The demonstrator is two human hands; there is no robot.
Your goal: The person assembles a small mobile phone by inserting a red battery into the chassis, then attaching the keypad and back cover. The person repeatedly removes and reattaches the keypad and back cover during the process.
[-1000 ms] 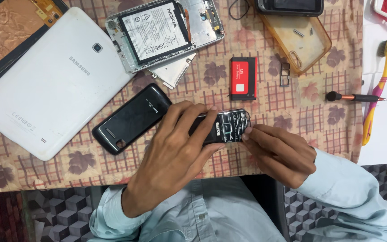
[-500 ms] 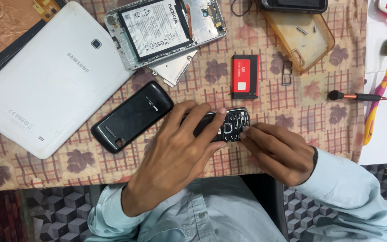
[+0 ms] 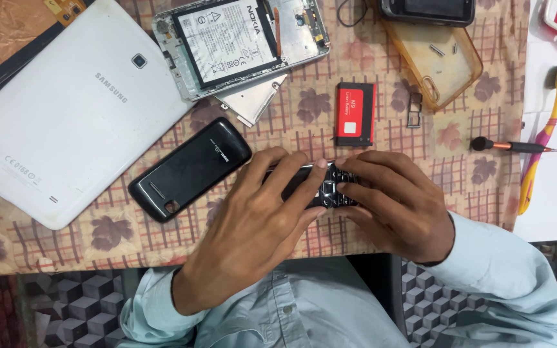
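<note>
A small black keypad phone [image 3: 320, 188] lies face up near the table's front edge, and both my hands grip it. My left hand [image 3: 253, 222] covers its left part, fingers curled over the top edge. My right hand [image 3: 391, 200] closes over its right end, hiding that part. A black phone back cover [image 3: 188, 169] lies just left of my left hand. A red and black battery [image 3: 354, 113] rests a little beyond the phone.
A white tablet [image 3: 66, 122] lies face down at the left. An opened smartphone [image 3: 240, 42] with its battery showing sits at the back. An amber phone case [image 3: 436, 61], a small screwdriver [image 3: 514, 147] and a yellow-pink toothbrush [image 3: 543, 142] lie to the right on the patterned tablecloth [image 3: 472, 187].
My right hand has moved up from the phone's lower right and now closes over its right end. My left hand keeps its hold.
</note>
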